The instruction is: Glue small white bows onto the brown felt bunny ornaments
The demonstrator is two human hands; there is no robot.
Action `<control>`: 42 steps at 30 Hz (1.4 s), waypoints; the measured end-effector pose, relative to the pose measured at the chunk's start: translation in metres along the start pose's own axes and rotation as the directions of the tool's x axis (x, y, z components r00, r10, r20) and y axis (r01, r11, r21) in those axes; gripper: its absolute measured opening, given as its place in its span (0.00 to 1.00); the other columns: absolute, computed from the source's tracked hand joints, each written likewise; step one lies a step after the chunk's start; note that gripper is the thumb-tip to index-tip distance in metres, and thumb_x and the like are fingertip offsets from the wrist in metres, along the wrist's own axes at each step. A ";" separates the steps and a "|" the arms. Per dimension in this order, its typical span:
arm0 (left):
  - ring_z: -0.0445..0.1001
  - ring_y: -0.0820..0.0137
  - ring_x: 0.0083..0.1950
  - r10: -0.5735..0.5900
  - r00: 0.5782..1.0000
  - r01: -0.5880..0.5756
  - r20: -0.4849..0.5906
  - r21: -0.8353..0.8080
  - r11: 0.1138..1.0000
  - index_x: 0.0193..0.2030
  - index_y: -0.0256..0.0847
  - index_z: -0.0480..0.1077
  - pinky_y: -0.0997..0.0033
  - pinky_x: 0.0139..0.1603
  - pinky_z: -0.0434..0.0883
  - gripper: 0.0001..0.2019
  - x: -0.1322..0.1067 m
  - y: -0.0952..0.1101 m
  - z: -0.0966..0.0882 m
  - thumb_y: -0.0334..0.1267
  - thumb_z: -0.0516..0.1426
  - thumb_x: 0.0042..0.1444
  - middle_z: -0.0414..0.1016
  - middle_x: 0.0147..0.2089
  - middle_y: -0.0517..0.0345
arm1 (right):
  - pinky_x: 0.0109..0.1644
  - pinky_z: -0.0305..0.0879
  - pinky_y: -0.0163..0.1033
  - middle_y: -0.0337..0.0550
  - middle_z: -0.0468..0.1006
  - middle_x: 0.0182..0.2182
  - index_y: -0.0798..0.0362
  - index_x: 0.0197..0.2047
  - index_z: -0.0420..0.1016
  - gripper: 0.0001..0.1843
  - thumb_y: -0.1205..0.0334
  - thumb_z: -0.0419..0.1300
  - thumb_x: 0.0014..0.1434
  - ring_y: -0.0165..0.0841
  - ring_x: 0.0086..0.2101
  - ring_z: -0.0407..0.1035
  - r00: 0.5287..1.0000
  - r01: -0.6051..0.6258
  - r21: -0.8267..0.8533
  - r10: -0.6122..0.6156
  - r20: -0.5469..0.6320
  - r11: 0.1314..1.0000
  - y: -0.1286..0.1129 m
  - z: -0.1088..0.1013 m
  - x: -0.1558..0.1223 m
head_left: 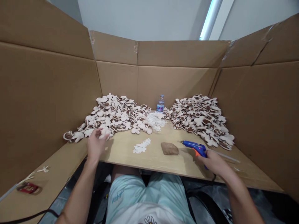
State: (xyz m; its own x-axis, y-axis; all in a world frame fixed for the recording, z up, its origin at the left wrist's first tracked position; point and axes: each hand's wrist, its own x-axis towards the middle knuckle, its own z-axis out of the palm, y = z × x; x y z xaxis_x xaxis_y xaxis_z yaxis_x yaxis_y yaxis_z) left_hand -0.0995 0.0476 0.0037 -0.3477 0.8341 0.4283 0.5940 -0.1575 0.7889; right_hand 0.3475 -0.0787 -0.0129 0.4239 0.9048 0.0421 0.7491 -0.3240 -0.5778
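Observation:
My right hand point(213, 161) is wrapped round the handle of a blue hot glue gun point(193, 145) with an orange trigger. Its nozzle points left, above the table near a brown, flat, rounded block point(169, 148). At the front of the left pile, my left hand point(96, 143) has thumb and fingers closed on a white fluffy felt piece point(105, 132). Behind it rises the left pile of white and brown plush pieces point(116, 115). Between my hands lies a small cluster of flat white cut-out pieces point(142, 146).
A second plush pile point(201, 118) stands at the right. A water bottle point(160, 104) and more white pieces point(156, 121) sit at the back middle. Cardboard walls point(177, 54) enclose the table point(130, 160). A red and black object point(27, 188) lies far left.

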 end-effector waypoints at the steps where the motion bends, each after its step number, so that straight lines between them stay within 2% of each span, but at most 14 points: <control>1: 0.75 0.55 0.51 -0.012 1.000 0.014 0.026 -0.082 0.997 0.51 0.35 0.69 0.59 0.51 0.71 0.24 -0.005 0.006 0.005 0.43 0.62 0.48 0.77 0.48 0.42 | 0.24 0.59 0.38 0.41 0.73 0.15 0.49 0.19 0.67 0.06 0.62 0.58 0.45 0.37 0.19 0.67 0.999 0.010 0.032 -0.009 -0.046 0.999 0.001 0.001 0.002; 4: 0.78 0.58 0.46 -0.012 0.984 0.068 0.180 -0.303 0.950 0.45 0.35 0.72 0.63 0.46 0.74 0.24 -0.024 0.026 0.020 0.49 0.65 0.44 0.80 0.44 0.45 | 0.22 0.58 0.38 0.38 0.72 0.13 0.46 0.20 0.63 0.06 0.61 0.54 0.46 0.37 0.17 0.67 0.993 0.055 0.134 -0.040 -0.110 0.990 0.003 0.003 0.004; 8: 0.79 0.60 0.42 0.035 0.920 0.171 0.391 -0.478 0.861 0.42 0.35 0.75 0.64 0.41 0.76 0.22 -0.054 0.047 0.037 0.52 0.65 0.46 0.81 0.41 0.46 | 0.22 0.60 0.38 0.35 0.70 0.11 0.46 0.27 0.61 0.02 0.59 0.52 0.49 0.36 0.15 0.67 0.998 0.043 0.290 -0.027 -0.060 0.956 -0.005 0.006 -0.001; 12: 0.79 0.62 0.44 0.060 0.867 0.283 0.495 -0.587 0.758 0.43 0.37 0.76 0.64 0.43 0.77 0.18 -0.074 0.056 0.049 0.46 0.65 0.48 0.80 0.49 0.46 | 0.22 0.58 0.37 0.31 0.66 0.12 0.51 0.34 0.66 0.10 0.55 0.56 0.50 0.33 0.15 0.63 0.986 0.133 0.319 -0.094 -0.135 0.938 -0.023 0.004 -0.010; 15: 0.76 0.57 0.53 0.081 0.866 0.303 0.493 -0.646 0.701 0.37 0.37 0.79 0.63 0.47 0.76 0.12 -0.082 0.057 0.057 0.40 0.66 0.47 0.72 0.60 0.42 | 0.26 0.61 0.37 0.37 0.72 0.19 0.54 0.36 0.70 0.17 0.50 0.60 0.49 0.35 0.22 0.67 0.970 0.217 0.312 -0.170 -0.173 0.925 -0.039 0.004 -0.017; 17: 0.72 0.53 0.59 0.111 0.871 0.268 0.478 -0.652 0.710 0.35 0.36 0.80 0.64 0.46 0.76 0.09 -0.086 0.059 0.060 0.37 0.66 0.46 0.71 0.61 0.40 | 0.30 0.64 0.38 0.43 0.77 0.26 0.56 0.37 0.72 0.22 0.45 0.62 0.48 0.37 0.27 0.70 0.962 0.246 0.319 -0.190 -0.195 0.915 -0.050 0.008 -0.024; 20: 0.73 0.52 0.58 0.157 0.865 0.261 0.477 -0.694 0.671 0.34 0.37 0.81 0.62 0.45 0.77 0.07 -0.094 0.063 0.061 0.37 0.65 0.48 0.71 0.60 0.41 | 0.32 0.65 0.38 0.46 0.78 0.30 0.57 0.38 0.73 0.23 0.43 0.61 0.50 0.37 0.29 0.70 0.951 0.278 0.321 -0.213 -0.225 0.905 -0.063 0.016 -0.034; 24: 0.78 0.58 0.51 0.203 0.867 0.225 0.455 -0.721 0.655 0.37 0.37 0.80 0.62 0.50 0.75 0.10 -0.102 0.072 0.054 0.35 0.67 0.45 0.80 0.49 0.45 | 0.25 0.58 0.33 0.38 0.72 0.22 0.54 0.33 0.71 0.18 0.45 0.59 0.54 0.31 0.22 0.63 0.935 0.330 0.278 -0.273 -0.225 0.902 -0.075 0.023 -0.051; 27: 0.80 0.60 0.43 0.208 0.847 0.224 0.490 -0.682 0.696 0.38 0.37 0.79 0.64 0.45 0.76 0.13 -0.104 0.078 0.047 0.35 0.69 0.43 0.83 0.38 0.50 | 0.21 0.53 0.32 0.34 0.68 0.17 0.53 0.31 0.69 0.16 0.47 0.60 0.55 0.28 0.18 0.58 0.928 0.358 0.278 -0.305 -0.216 0.892 -0.080 0.024 -0.062; 31: 0.80 0.64 0.39 0.206 0.837 0.216 0.507 -0.652 0.727 0.34 0.38 0.78 0.68 0.42 0.74 0.08 -0.103 0.084 0.038 0.37 0.67 0.46 0.83 0.35 0.53 | 0.21 0.52 0.32 0.33 0.68 0.17 0.52 0.30 0.69 0.15 0.49 0.62 0.54 0.27 0.18 0.57 0.919 0.377 0.283 -0.318 -0.233 0.882 -0.082 0.024 -0.069; 34: 0.79 0.66 0.40 0.215 0.801 0.229 0.559 -0.617 0.752 0.36 0.39 0.78 0.70 0.42 0.73 0.08 -0.103 0.089 0.031 0.36 0.67 0.48 0.82 0.37 0.54 | 0.21 0.53 0.32 0.33 0.67 0.17 0.52 0.30 0.68 0.16 0.48 0.62 0.54 0.27 0.18 0.57 0.936 0.336 0.328 -0.275 -0.221 0.883 -0.083 0.025 -0.070; 37: 0.76 0.70 0.35 0.206 0.751 0.282 0.628 -0.586 0.760 0.30 0.39 0.73 0.73 0.38 0.71 0.06 -0.107 0.094 0.029 0.35 0.66 0.48 0.78 0.31 0.60 | 0.23 0.57 0.33 0.33 0.67 0.18 0.53 0.33 0.69 0.19 0.46 0.65 0.50 0.29 0.20 0.59 0.963 0.263 0.403 -0.215 -0.161 0.876 -0.085 0.023 -0.070; 39: 0.73 0.73 0.33 0.204 0.722 0.322 0.661 -0.581 0.748 0.28 0.39 0.69 0.74 0.37 0.69 0.09 -0.113 0.096 0.031 0.33 0.66 0.48 0.75 0.28 0.63 | 0.23 0.58 0.33 0.34 0.68 0.19 0.53 0.35 0.70 0.20 0.47 0.67 0.48 0.29 0.20 0.60 0.975 0.224 0.467 -0.199 -0.103 0.855 -0.087 0.020 -0.072; 42: 0.72 0.74 0.34 0.228 0.665 0.377 0.711 -0.584 0.719 0.29 0.39 0.69 0.75 0.38 0.67 0.09 -0.124 0.097 0.040 0.31 0.66 0.48 0.74 0.30 0.64 | 0.22 0.57 0.34 0.36 0.72 0.22 0.53 0.36 0.71 0.19 0.49 0.68 0.47 0.29 0.20 0.60 0.975 0.196 0.560 -0.223 -0.021 0.805 -0.092 0.019 -0.077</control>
State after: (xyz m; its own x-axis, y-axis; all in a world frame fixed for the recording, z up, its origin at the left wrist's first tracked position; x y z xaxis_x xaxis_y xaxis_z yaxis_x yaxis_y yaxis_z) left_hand 0.0300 -0.0502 0.0091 0.4196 0.8950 0.1513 -0.1274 -0.1070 0.9861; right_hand 0.2364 -0.1136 0.0212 0.2570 0.9482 0.1867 0.4010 0.0711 -0.9133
